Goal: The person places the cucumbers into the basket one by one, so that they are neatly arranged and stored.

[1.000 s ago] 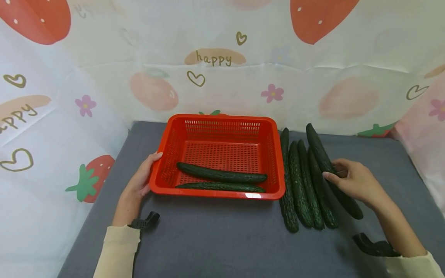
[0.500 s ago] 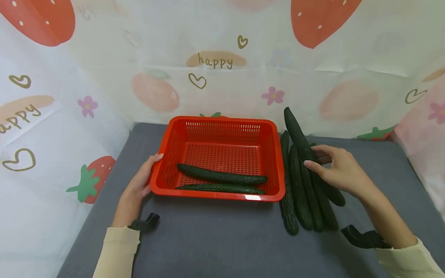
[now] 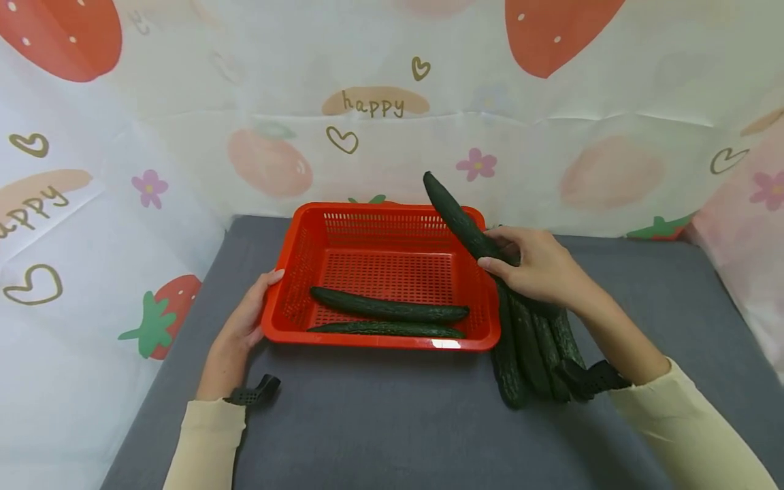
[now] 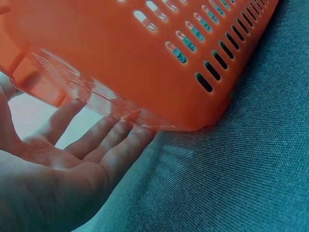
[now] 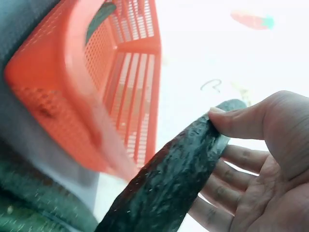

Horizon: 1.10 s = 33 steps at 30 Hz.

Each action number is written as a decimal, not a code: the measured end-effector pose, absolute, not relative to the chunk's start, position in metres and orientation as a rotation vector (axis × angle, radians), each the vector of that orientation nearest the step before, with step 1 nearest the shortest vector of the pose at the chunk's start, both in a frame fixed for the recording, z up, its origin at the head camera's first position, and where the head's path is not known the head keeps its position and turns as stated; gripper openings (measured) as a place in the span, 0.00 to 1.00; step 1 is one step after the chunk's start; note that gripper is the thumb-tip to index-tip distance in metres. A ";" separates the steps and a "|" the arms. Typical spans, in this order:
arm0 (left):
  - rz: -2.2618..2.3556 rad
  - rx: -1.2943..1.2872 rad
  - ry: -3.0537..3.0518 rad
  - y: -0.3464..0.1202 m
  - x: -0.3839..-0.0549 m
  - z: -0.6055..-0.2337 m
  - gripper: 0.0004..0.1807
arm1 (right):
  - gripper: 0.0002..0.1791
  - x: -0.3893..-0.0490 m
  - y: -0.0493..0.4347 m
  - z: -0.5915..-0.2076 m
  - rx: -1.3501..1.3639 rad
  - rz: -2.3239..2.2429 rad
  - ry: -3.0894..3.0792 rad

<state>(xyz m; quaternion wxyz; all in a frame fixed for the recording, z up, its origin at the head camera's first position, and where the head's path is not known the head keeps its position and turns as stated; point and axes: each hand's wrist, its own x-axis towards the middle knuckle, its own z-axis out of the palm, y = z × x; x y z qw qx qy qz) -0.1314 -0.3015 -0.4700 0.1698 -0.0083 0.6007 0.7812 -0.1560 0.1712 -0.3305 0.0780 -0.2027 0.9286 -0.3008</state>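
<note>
My right hand (image 3: 539, 265) holds a long dark green cucumber (image 3: 452, 209) between thumb and fingers. The cucumber is tilted, its far end over the right back corner of a red plastic basket (image 3: 367, 340). In the right wrist view its bumpy skin (image 5: 164, 181) shows close up beside the basket's wall (image 5: 53, 111). Two cucumbers (image 3: 392, 309) lie crosswise along the basket's near side. My left hand (image 3: 246, 318) grips the basket's left rim, thumb on top; in the left wrist view its fingers (image 4: 120, 150) touch the outside of the slotted basket (image 4: 111, 63).
Several more cucumbers (image 3: 510, 367) lie side by side on the grey cloth (image 3: 380, 422), just right of the basket and partly under my right arm. A white patterned curtain (image 3: 380, 156) hangs behind the table's back edge.
My right hand has lifted the cucumber and carried it left, from the right of the row to above the basket's right edge. My left hand and the basket have stayed in place.
</note>
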 end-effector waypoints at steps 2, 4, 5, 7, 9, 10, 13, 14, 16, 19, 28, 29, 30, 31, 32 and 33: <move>2.217 -0.031 1.711 -0.301 -0.131 -0.470 0.19 | 0.28 -0.160 0.162 -0.328 -0.647 -0.913 2.759; 2.214 -0.034 1.713 -0.300 -0.132 -0.470 0.19 | 0.27 -0.163 0.153 -0.326 -0.682 -0.903 2.740; 2.214 -0.036 1.713 -0.300 -0.132 -0.471 0.19 | 0.26 -0.164 0.149 -0.326 -0.701 -0.894 2.736; 2.213 -0.043 1.712 -0.300 -0.132 -0.471 0.19 | 0.26 -0.166 0.140 -0.325 -0.721 -0.869 2.729; 2.216 -0.043 1.709 -0.300 -0.133 -0.471 0.19 | 0.26 -0.168 0.132 -0.324 -0.739 -0.845 2.724; 2.216 -0.042 1.710 -0.300 -0.132 -0.471 0.19 | 0.26 -0.169 0.128 -0.324 -0.745 -0.832 2.720; 2.214 -0.036 1.715 -0.301 -0.132 -0.471 0.19 | 0.26 -0.173 0.116 -0.323 -0.761 -0.808 2.710; 2.212 -0.033 1.720 -0.301 -0.132 -0.471 0.20 | 0.26 -0.175 0.112 -0.323 -0.770 -0.799 2.710; 2.205 -0.036 1.728 -0.301 -0.131 -0.470 0.21 | 0.26 -0.177 0.105 -0.323 -0.782 -0.784 2.707; 2.201 -0.036 1.726 -0.301 -0.132 -0.471 0.21 | 0.25 -0.180 0.095 -0.323 -0.795 -0.764 2.704; 2.215 0.005 1.686 -0.299 -0.131 -0.470 0.17 | 0.22 -0.187 0.076 -0.329 -0.812 -0.680 2.671; 2.218 0.009 1.686 -0.299 -0.131 -0.470 0.17 | 0.22 -0.187 0.073 -0.329 -0.813 -0.667 2.673; 2.219 0.012 1.690 -0.299 -0.130 -0.469 0.17 | 0.23 -0.187 0.071 -0.329 -0.810 -0.655 2.672; 2.221 0.011 1.691 -0.300 -0.129 -0.468 0.17 | 0.23 -0.187 0.068 -0.330 -0.808 -0.642 2.669; 2.222 0.015 1.690 -0.299 -0.129 -0.468 0.17 | 0.23 -0.187 0.067 -0.330 -0.806 -0.633 2.666; 2.224 0.012 1.683 -0.298 -0.130 -0.468 0.17 | 0.23 -0.187 0.065 -0.330 -0.808 -0.621 2.665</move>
